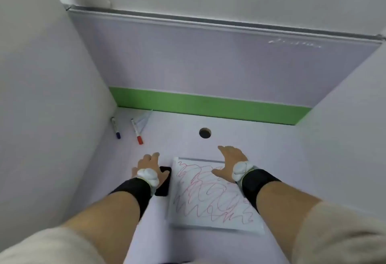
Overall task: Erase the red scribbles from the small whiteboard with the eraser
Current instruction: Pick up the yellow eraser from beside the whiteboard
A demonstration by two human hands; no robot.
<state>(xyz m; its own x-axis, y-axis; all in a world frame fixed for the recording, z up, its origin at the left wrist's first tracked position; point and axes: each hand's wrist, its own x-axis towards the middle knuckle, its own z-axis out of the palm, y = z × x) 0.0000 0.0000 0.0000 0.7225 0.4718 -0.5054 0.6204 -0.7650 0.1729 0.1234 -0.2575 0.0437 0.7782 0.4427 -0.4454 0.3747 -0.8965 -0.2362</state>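
A small whiteboard point(208, 197) lies flat on the desk in front of me, covered with red scribbles point(200, 201). A black eraser point(165, 182) lies just left of the board. My left hand point(148, 165) rests on top of the eraser, with the thumb along its right edge; whether the fingers grip it is unclear. My right hand point(229, 163) lies spread over the board's top right corner, fingers apart and holding nothing. Both wrists wear black bands with white pieces.
A blue-capped marker point(115, 128) and a red-capped marker point(136, 131) lie at the back left, next to a clear plastic wrapper point(144, 120). A round cable hole point(205, 132) is in the desk behind the board. Partition walls close in the left, back and right.
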